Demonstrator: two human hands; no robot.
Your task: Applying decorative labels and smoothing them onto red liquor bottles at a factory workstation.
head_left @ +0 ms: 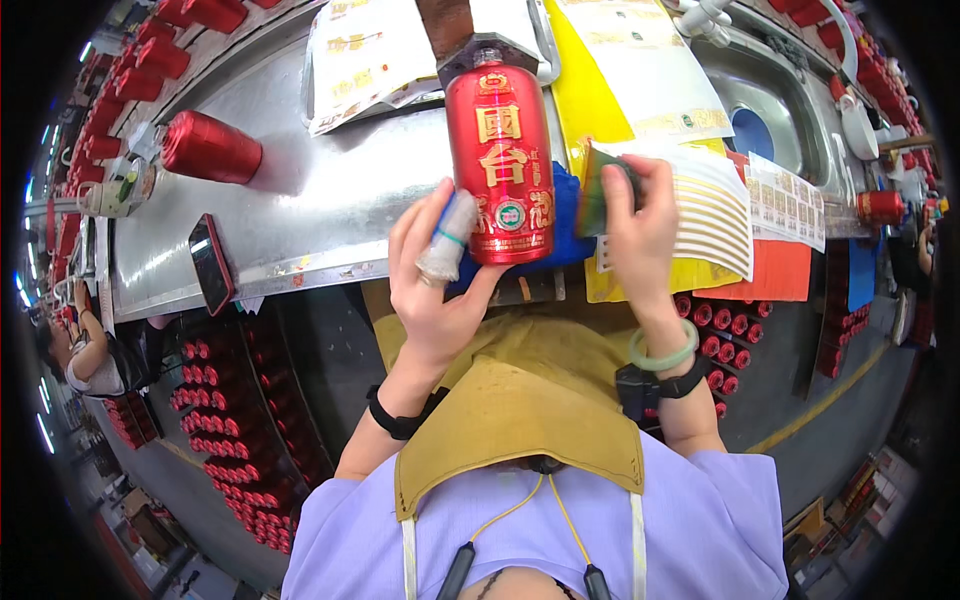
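Observation:
A glossy red bottle (500,130) with raised gold lettering and a small green-and-white round mark lies on the bench, its neck against a brown block (446,25). My left hand (432,290) grips its lower left side, thumb at the base. One finger of that hand wears a whitish wrap (447,235) with a green band. Right of the bottle, my right hand (643,215) pinches a small flat dark green pad (607,190), apart from the bottle. A blue cloth (568,220) shows beneath and beside the bottle.
Sticker sheets (715,205) lie on yellow and red sheets at right; a sink (765,95) stands beyond. At left are a phone (211,262) and another red bottle (210,147). Crated red bottles (230,440) stand below the bench. A co-worker (90,350) is at far left.

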